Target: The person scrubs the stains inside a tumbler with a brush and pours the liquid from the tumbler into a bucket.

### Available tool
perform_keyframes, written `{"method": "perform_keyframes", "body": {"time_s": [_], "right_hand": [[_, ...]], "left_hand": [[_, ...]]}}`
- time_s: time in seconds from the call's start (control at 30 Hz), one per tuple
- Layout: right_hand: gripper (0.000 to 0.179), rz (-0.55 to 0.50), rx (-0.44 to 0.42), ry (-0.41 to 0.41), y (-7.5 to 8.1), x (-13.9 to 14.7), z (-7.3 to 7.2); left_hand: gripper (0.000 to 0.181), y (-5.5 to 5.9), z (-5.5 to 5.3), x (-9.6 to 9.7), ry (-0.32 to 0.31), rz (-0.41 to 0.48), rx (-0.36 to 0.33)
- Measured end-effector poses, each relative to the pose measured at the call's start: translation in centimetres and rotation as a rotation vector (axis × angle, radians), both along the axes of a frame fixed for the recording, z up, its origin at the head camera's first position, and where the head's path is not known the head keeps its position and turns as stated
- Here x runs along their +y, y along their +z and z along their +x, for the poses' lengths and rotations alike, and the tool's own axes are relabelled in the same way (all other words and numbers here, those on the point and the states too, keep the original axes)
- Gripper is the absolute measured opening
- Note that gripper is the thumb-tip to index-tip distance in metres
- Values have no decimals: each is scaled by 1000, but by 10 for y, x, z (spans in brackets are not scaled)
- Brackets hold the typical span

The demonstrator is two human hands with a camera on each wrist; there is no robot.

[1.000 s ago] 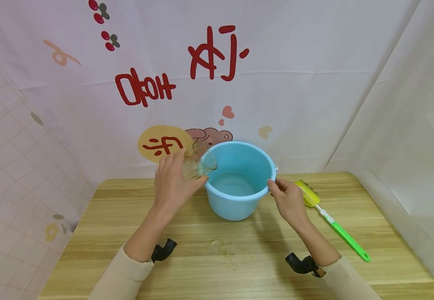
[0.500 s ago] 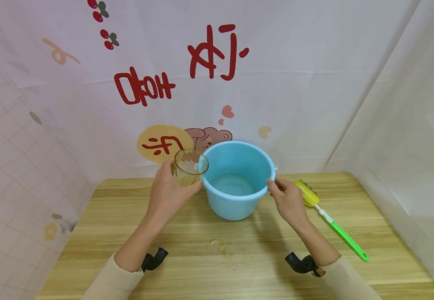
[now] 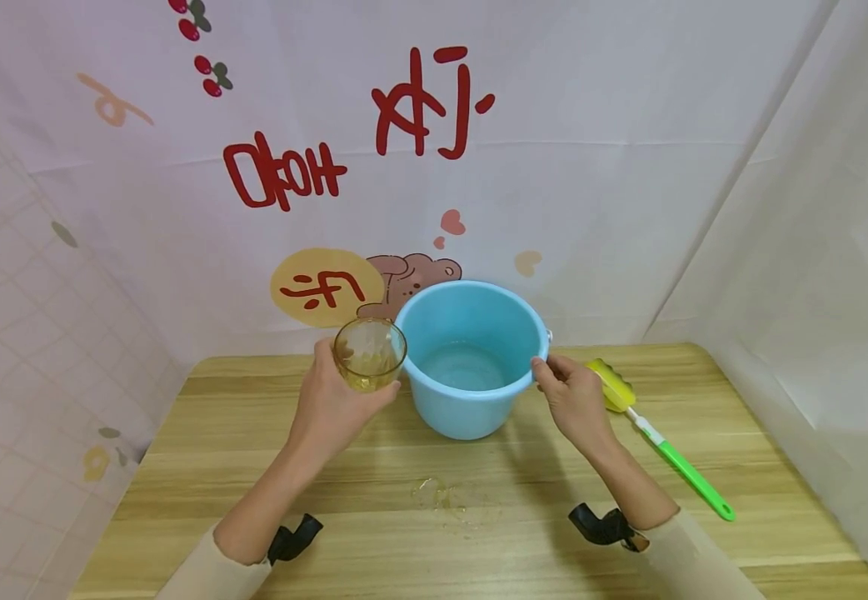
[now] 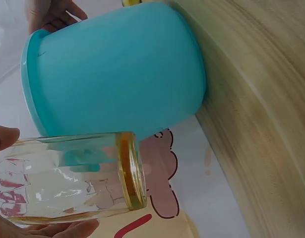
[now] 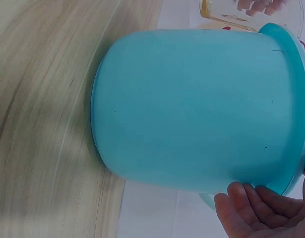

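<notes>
A blue plastic bucket (image 3: 464,412) stands on the table, with some clear liquid in its bottom. My left hand (image 3: 332,408) grips a clear, amber-tinted drinking glass (image 3: 369,357) just left of the bucket's rim. The glass is near upright, its mouth toward the head camera, and it is held above the table. In the left wrist view the glass (image 4: 68,178) looks see-through with a thick amber base. My right hand (image 3: 575,400) pinches the bucket's right rim, thumb over the top and fingers (image 5: 256,203) beneath the lip.
To the right of the bucket lies a cleaning brush (image 3: 659,437) with a yellow head and a green handle. Small wet drops (image 3: 441,500) dot the wooden table (image 3: 374,542) in front of the bucket. A printed curtain (image 3: 591,167) hangs close behind.
My left hand has brought the glass back to the left and down, away from the bucket's mouth, turning it from tilted to near upright. My right hand stays on the rim.
</notes>
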State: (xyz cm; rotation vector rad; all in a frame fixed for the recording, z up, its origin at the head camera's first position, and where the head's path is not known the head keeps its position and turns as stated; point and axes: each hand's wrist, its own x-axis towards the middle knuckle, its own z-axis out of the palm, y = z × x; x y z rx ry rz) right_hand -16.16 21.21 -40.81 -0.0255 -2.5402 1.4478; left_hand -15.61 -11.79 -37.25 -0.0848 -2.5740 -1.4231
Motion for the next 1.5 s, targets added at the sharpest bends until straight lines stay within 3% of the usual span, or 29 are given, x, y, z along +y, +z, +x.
{"method": "perform_keyframes", "body": {"time_s": [0.53, 0.93, 1.5], "right_hand": [[43, 4, 10, -2, 1, 0, -1], [43, 15, 7, -7, 1, -1, 0], [45, -1, -11, -5, 0, -2, 0]], "left_hand": [[93, -23, 16, -10, -19, 23, 95], [92, -38, 30, -4, -43, 30, 131], [84, -54, 45, 9, -169, 133, 80]]}}
